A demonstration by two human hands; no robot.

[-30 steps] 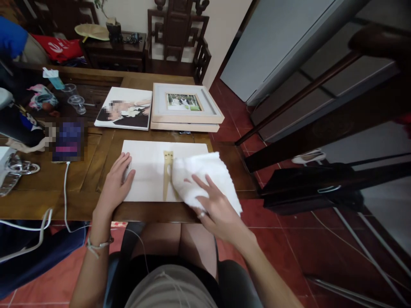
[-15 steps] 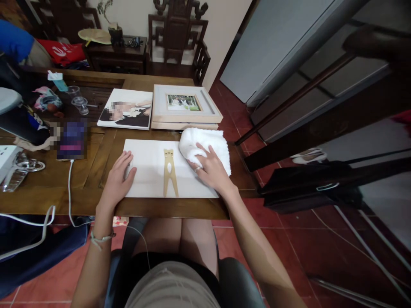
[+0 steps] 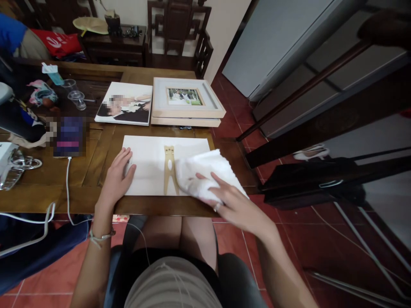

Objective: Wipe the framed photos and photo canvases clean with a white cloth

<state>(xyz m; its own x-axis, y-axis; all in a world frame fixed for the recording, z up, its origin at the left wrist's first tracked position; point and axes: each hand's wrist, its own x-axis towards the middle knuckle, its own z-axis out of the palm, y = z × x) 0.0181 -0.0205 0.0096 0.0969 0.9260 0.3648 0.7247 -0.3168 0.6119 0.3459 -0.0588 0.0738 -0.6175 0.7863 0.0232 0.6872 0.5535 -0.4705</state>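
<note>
A white rectangular panel (image 3: pixel 144 171) lies at the table's front edge, with a tan stand leg (image 3: pixel 169 164) in its middle, so it looks like the back of a photo frame. Flat on the panel's left end rests my left hand (image 3: pixel 120 175), fingers stretched out and holding nothing. My right hand (image 3: pixel 233 199) grips a white cloth (image 3: pixel 205 169), bunched under the fingers against the panel's lower right part. The cloth's loose corner hangs over the right edge and hides that end of the panel.
Behind the panel lie a photo print (image 3: pixel 128 102) and stacked pale wooden frames (image 3: pixel 189 96). To the left are a phone (image 3: pixel 68 137) on a white cable (image 3: pixel 68 184), a clear plastic cup (image 3: pixel 77 99) and a blue cup (image 3: pixel 54 75). A carved chair (image 3: pixel 178 34) stands behind the table.
My right hand has drawn the cloth from the panel's upper right down toward its lower right edge. My left hand stays in place on the panel. The view has shifted slightly.
</note>
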